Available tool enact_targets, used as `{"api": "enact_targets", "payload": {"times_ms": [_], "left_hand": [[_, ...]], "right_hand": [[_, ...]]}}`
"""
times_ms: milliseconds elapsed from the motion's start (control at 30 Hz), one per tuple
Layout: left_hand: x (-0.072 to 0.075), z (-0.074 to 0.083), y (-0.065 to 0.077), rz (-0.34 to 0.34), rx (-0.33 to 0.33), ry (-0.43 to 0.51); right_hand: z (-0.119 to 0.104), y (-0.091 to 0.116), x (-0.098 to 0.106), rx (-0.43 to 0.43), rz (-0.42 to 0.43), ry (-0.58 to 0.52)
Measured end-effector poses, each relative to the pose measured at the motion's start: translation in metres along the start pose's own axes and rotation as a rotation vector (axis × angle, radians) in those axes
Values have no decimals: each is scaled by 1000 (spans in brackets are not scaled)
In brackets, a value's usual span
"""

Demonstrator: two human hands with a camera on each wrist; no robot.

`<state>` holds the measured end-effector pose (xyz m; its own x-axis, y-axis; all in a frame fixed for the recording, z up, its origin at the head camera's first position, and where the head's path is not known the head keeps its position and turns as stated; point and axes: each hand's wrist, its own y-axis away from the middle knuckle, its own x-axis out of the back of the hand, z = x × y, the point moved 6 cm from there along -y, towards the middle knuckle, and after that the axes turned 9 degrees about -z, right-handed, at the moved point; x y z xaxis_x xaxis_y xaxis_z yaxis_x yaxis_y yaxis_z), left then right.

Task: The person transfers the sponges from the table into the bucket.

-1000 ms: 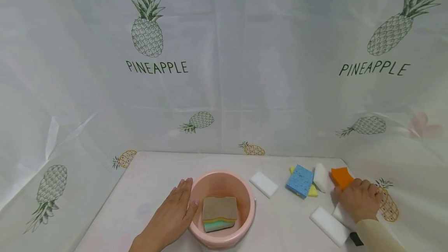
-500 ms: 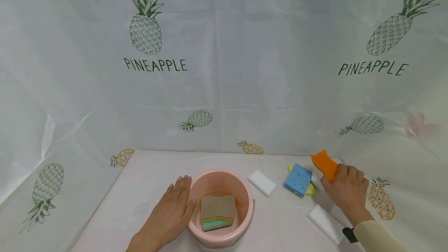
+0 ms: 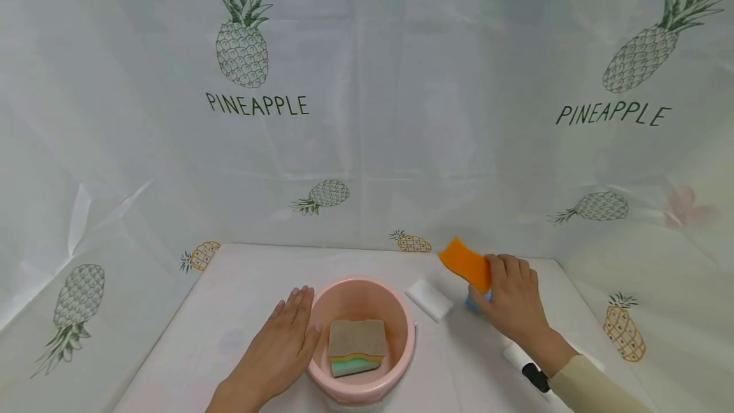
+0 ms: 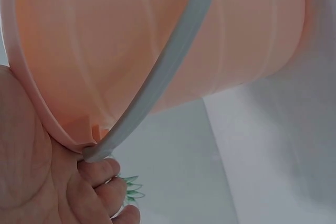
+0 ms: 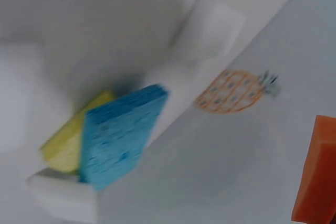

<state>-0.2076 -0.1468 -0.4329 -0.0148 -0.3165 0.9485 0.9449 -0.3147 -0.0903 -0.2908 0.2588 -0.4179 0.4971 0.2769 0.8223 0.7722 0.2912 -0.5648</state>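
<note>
Two hands: bare, both in view; one grasping, one laid flat.
Right grip: right hand pinched an orange, wavy-edged foam sponge by one end between thumb and fingers; the other end stuck out free.
Orange sponge position: raised over the pinkish-white table, toward its far edge, right of the bucket and apart from it.
Left grip: left hand clenched nothing; fingers straight and together, hand against the rim of a round, pale-pink plastic bucket.
Bucket build: upright, smooth-walled, thick rounded rim; a narrow, curved grey handle met it at a lug beside the left hand.
Bucket contents: one thick layered sponge block, brown wavy-edged face, yellow and green bands below.
Blue and yellow: a blue, pitted rectangular sponge overlapped a yellow sponge; blurred in the right wrist view, mostly behind the right hand from the head.
White pieces: a smooth, flat white rectangular pad lay between bucket and blue sponge; a white block sat just beside the yellow one.
Right arm: beige sleeve, dark band at the wrist.
Backdrop: creased, glossy pale sheet, pineapple prints.
</note>
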Motion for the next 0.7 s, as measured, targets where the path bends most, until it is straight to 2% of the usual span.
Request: {"api": "enact_targets", "payload": {"times_ms": [300,500,700], "left_hand": [[-3,-2,-2,2,6,3],[-2,-2,-2,-5,8,11],[-2,-2,-2,-37,25,22]], "right_hand": [[-72,-24,8,114,-52,-71],[-120,-33,9,234,-159,-108],[-157,-37,-3,355,-264,-128]]}}
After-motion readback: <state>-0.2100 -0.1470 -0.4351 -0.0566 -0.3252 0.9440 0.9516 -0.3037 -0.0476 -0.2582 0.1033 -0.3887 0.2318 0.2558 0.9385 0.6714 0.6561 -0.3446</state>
